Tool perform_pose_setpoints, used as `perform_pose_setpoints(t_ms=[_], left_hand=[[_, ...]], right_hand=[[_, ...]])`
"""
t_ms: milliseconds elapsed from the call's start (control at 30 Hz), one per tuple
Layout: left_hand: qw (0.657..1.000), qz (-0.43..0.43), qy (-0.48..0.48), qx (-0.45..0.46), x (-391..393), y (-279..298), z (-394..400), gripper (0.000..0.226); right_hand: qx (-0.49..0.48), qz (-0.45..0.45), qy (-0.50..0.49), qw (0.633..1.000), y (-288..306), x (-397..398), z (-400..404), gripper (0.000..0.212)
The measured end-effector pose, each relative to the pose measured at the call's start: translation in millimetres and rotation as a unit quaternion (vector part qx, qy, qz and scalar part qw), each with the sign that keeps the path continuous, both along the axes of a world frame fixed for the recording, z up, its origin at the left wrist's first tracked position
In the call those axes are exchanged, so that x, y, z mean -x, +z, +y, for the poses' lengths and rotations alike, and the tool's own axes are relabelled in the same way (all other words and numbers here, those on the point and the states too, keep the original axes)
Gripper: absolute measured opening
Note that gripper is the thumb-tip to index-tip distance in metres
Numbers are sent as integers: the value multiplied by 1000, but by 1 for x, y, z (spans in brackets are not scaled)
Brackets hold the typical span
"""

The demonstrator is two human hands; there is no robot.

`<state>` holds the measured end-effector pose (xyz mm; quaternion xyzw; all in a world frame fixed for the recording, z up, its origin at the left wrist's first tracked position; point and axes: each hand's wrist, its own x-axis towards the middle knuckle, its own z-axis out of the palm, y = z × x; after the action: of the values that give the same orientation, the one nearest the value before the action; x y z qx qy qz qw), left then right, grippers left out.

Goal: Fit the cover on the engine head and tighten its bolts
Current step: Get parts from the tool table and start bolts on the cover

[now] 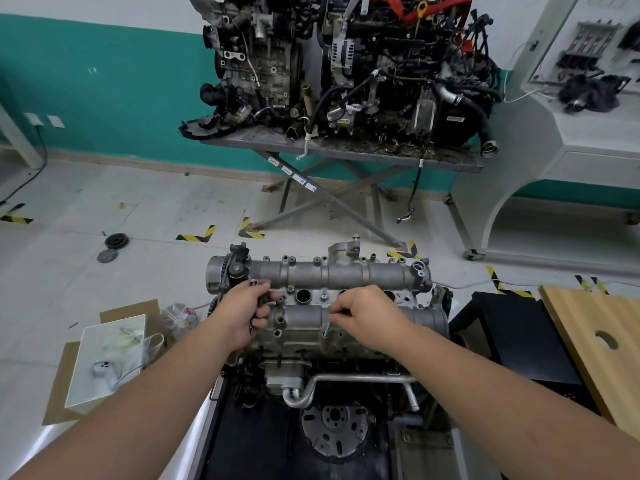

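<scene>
Pinching a bolt [327, 330], right hand [367, 315] fingers touch the cover [346, 273].

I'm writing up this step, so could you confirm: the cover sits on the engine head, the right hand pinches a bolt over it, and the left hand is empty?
Not quite: the head view shows the left hand gripping several bolts, not empty. The cover does sit on the engine head, and the right hand pinches a bolt over it.

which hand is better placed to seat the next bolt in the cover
Right, probably. The right hand already pinches a bolt upright over the near edge of the cover, while the left hand grips spare bolts at the cover's left end.
</scene>
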<state>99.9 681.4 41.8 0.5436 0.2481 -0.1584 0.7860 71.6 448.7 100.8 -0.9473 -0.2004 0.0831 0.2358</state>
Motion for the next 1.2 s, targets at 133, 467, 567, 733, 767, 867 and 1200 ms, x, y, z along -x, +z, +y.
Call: perform_pose_setpoints(t_ms=[133,467,567,733,767,867,1200], left_hand=[[1000,4,0,12,-1,-1,1,6],[1000,2,-9,20,-3,-7,4,4],[1000,0,-13,21,-3,-9,5,3],[1000,-3,-15,19,-4,-12,6,3],[1000,-3,-14,19,-4,-12,6,3],[1000,-4,-12,19,-5,-11,6,3],[1000,-6,-3,21,-2,-10,5,4]], right_hand=[[3,30,49,998,-5,5,3,14],[14,145,-14,989,-12,-8,9,7],[9,158,-19,987,-14,-10,8,7],[35,153,-7,988,-15,-14,13,5],[39,152,-3,988,-14,-15,14,5],[52,148,12,988,-12,-18,15,6],[94,125,29,987,-15,-19,16,18]])
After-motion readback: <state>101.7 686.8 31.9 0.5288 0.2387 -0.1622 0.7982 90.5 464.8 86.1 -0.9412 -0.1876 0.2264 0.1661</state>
